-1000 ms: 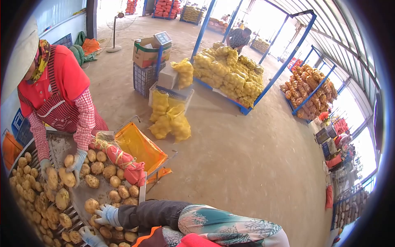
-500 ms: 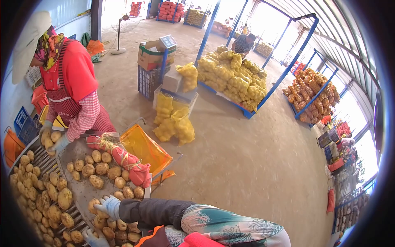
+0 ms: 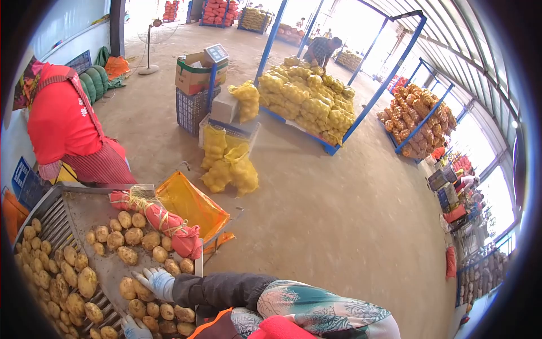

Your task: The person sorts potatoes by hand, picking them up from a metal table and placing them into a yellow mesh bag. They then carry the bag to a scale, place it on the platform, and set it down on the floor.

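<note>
- Potatoes (image 3: 127, 256) lie loose on the tray (image 3: 82, 212), more over the bars (image 3: 56, 217); plenty look left to handle.
- Your right hand (image 3: 157, 283) is over tray potatoes, fingers outstretched, slightly apart, closed round none.
- Your left hand (image 3: 135, 329) is low among potatoes, partly hidden; I cannot tell its fingers' state.
- Beyond, yellow sacks (image 3: 244, 176) on the floor look already filled.

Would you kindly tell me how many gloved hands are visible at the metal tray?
2: the right hand over a potato, and the left hand at the picture's bottom edge, partly cut off. Hands of the co-worker are hidden, so not counted.
</note>
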`<state>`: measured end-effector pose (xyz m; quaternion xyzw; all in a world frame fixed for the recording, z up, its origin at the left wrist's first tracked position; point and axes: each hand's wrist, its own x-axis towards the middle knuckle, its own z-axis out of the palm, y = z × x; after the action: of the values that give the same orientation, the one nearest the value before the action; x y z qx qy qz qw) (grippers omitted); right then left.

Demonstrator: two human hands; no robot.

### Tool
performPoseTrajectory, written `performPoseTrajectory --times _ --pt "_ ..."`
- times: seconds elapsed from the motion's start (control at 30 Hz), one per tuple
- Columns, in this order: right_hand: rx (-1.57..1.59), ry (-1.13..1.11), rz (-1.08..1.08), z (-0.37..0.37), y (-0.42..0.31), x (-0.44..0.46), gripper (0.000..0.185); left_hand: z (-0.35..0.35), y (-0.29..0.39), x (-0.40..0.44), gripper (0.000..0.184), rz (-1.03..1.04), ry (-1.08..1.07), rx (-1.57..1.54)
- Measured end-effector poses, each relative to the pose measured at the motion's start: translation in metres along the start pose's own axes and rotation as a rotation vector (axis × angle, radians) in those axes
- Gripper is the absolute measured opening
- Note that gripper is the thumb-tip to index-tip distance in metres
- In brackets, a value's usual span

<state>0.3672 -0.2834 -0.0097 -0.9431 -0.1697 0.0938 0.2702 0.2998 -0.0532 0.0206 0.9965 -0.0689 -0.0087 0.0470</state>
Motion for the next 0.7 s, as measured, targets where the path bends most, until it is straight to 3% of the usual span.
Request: performPoseTrajectory --times 0.07,0.27,0.5,0.57,0.7 --pt "0.014 -0.210 0.032 -0.033 -0.004 -0.003 0.106 -0.016 0.009 0.007 0.037 -0.046 -0.202 0.074" --pt "0.085 -0.237 0.151 -0.023 -0.002 0.018 0.104 -0.012 -0.002 0.030 0.036 -0.039 -0.308 -0.031" --pt "0.082 -0.263 0.204 -0.022 -0.006 0.037 0.095 0.018 -0.044 0.041 0.037 -0.117 -0.362 -0.329" --pt "-0.010 -0.283 0.223 -0.013 -0.005 0.048 0.091 0.036 -0.059 0.042 0.037 -0.209 -0.358 -0.577" --pt "-0.132 -0.265 0.220 0.005 -0.006 0.056 0.087 0.021 -0.039 0.034 0.039 -0.265 -0.303 -0.588"
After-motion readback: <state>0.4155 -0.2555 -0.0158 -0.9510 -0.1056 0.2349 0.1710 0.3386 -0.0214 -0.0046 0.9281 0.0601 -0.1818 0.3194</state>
